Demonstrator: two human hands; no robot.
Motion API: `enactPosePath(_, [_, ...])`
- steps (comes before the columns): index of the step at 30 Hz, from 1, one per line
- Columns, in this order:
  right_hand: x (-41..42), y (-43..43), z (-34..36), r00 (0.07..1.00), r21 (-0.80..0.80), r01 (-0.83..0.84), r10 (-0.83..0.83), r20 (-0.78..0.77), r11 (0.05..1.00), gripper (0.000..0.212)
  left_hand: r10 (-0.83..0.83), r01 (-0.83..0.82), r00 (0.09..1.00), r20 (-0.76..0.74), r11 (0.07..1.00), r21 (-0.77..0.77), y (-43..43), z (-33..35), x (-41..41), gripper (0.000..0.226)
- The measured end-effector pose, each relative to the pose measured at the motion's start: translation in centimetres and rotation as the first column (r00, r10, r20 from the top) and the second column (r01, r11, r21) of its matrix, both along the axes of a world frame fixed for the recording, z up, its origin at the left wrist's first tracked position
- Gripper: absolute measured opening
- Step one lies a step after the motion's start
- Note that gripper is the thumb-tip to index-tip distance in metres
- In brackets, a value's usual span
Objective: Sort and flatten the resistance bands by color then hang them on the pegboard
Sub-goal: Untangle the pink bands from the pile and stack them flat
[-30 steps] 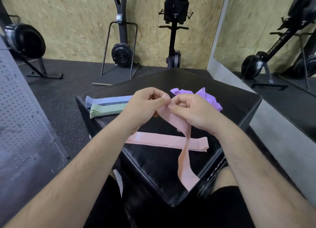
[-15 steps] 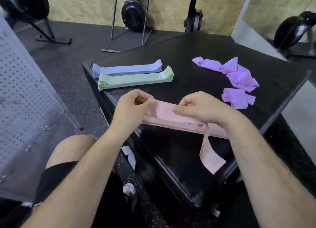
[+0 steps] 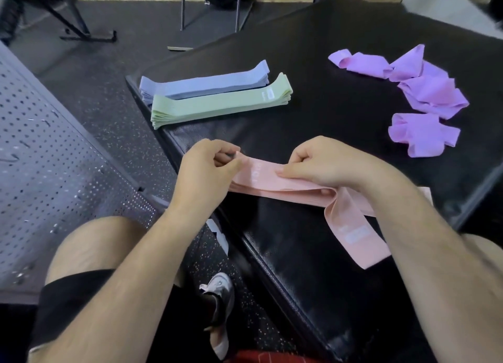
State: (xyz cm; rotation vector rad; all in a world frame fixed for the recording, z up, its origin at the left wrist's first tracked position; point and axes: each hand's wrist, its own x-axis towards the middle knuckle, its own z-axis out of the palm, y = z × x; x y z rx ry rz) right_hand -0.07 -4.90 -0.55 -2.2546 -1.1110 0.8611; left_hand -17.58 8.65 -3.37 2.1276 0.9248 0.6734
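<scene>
A pink band [image 3: 275,181] lies stretched across the near edge of the black box [image 3: 340,117], on top of other pink bands. My left hand [image 3: 206,169] pinches its left end. My right hand [image 3: 324,164] pinches it near the middle, and its right end [image 3: 353,234] droops toward me. A flat blue stack [image 3: 206,82] and a flat green stack [image 3: 220,102] lie side by side at the box's far left. Several crumpled purple bands [image 3: 424,90] lie loose at the far right.
A grey pegboard [image 3: 49,156] leans on the floor to my left. Exercise machine frames [image 3: 209,6] stand on the dark rubber floor beyond the box. My knee [image 3: 95,251] and shoe [image 3: 217,294] are below the box's near corner.
Both hands came down from chest height and laid the pink band across the other pink bands on the box. My view tilted down and closer.
</scene>
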Motion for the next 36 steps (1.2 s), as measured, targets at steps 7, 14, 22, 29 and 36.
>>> enactPosePath(7, [-0.3,0.2,-0.5,0.997,-0.017,0.019,-0.018,0.077,1.0,0.033,0.008,-0.002,0.999,-0.044,0.991,0.133,-0.2,-0.9,0.1,0.006])
enactPosePath(14, [-1.2,0.2,-0.5,0.986,-0.026,0.029,-0.024,0.165,0.999,0.032,0.047,0.003,0.993,-0.109,0.909,0.416,-1.3,-1.5,0.6,0.027])
enactPosePath(22, [-1.6,0.0,-0.4,0.97,-0.032,-0.012,0.019,0.242,0.999,0.025,-0.163,0.326,0.921,-0.355,0.821,0.469,-4.3,-4.0,1.9,0.058])
enactPosePath(29, [-0.3,-1.8,1.6,0.981,-0.101,-0.102,0.117,0.155,0.99,0.022,-0.155,0.344,0.886,-0.438,0.851,0.396,-4.2,-4.1,1.9,0.072])
enactPosePath(36, [1.6,-4.9,3.6,0.985,-0.239,-0.024,0.065,0.163,0.971,0.037,-0.129,0.321,0.878,-0.461,0.874,0.366,-4.6,-3.9,2.0,0.077])
